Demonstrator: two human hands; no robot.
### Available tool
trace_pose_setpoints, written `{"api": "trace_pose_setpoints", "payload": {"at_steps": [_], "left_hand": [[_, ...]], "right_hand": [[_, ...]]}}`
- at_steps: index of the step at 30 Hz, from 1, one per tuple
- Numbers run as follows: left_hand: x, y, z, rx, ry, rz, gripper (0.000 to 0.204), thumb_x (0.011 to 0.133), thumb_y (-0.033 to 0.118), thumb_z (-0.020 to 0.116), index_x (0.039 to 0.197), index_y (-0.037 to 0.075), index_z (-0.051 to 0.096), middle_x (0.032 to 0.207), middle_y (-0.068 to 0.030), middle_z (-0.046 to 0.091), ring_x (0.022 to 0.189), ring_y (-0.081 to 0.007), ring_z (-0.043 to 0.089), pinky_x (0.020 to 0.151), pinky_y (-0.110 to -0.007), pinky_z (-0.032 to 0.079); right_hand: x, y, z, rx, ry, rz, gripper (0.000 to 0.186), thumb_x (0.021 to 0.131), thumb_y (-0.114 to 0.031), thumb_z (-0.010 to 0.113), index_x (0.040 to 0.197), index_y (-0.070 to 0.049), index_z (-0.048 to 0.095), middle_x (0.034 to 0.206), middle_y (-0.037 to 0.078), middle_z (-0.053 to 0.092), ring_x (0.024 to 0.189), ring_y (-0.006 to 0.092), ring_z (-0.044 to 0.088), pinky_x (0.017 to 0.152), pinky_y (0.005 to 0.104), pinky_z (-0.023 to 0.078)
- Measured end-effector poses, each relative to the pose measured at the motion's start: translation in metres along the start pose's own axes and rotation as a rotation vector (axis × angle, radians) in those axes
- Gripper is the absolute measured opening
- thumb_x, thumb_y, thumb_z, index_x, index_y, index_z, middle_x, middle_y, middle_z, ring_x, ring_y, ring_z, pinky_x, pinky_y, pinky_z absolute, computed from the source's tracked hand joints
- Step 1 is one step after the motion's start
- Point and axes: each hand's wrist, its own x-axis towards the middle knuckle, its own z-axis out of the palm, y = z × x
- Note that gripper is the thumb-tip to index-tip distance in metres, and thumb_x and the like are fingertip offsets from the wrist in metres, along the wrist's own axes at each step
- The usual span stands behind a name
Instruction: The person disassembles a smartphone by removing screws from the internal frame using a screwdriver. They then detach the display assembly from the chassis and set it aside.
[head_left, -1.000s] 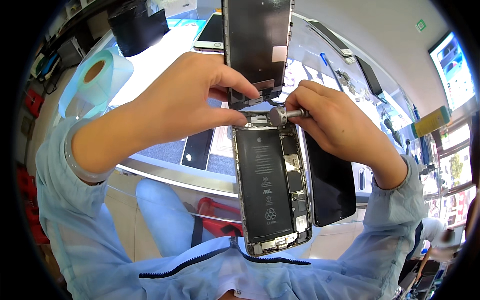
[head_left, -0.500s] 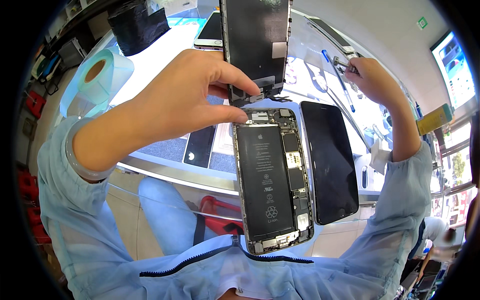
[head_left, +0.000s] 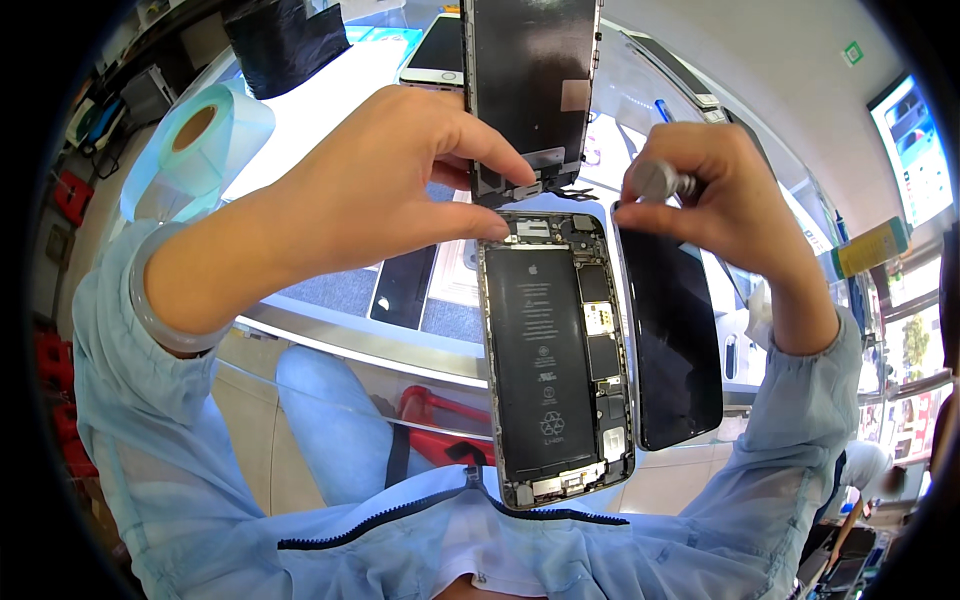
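An opened phone body (head_left: 540, 350) lies in front of me, its black battery and circuit board bare. Beyond its far end the phone's detached-looking screen panel (head_left: 530, 90) stands up, inner side toward me, with a dark flex cable (head_left: 572, 192) at its lower edge. My left hand (head_left: 420, 170) grips that lower edge; the index fingertip presses a small metal plate and the thumb rests at the body's far left corner. My right hand (head_left: 715, 185) is closed round a silver screwdriver (head_left: 657, 181), above the far end of a black phone screen (head_left: 675, 340) lying right of the body.
A label roll (head_left: 195, 128) and a black wrapped bundle (head_left: 280, 50) stand at the left of the glass counter. A white phone (head_left: 436, 55) lies behind the screen panel, another phone (head_left: 665, 65) at the back right. A dark phone (head_left: 404, 290) lies under the glass.
My right hand has come left and nearer with the screwdriver, from the right of the counter to above the black screen. My left hand keeps its hold, shifting slightly right with the phone.
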Motion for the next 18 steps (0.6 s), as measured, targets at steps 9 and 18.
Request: {"api": "trace_pose_setpoints", "payload": {"at_steps": [9, 18], "left_hand": [[0.003, 0.001, 0.001, 0.034, -0.007, -0.003, 0.035, 0.071, 0.0, 0.079, 0.104, 0.002, 0.07, 0.098, -0.0099, 0.065, 0.09, -0.0175, 0.066, 0.084, -0.028, 0.055], [0.004, 0.003, 0.002, 0.034, -0.002, -0.007, 0.033, 0.071, 0.0, 0.078, 0.104, 0.001, 0.07, 0.097, -0.0097, 0.064, 0.09, -0.0176, 0.066, 0.084, -0.028, 0.055]], "right_hand": [[-0.001, -0.007, 0.015, -0.01, -0.021, 0.042, 0.013, 0.074, -0.009, 0.074, 0.081, -0.001, 0.067, 0.071, 0.013, 0.061, 0.064, 0.0291, 0.059, 0.058, 0.0351, 0.046], [-0.002, -0.008, 0.016, -0.074, -0.005, 0.0, 0.012, 0.076, -0.008, 0.071, 0.081, 0.0, 0.064, 0.074, 0.015, 0.062, 0.069, 0.0338, 0.061, 0.062, 0.0392, 0.047]]}}
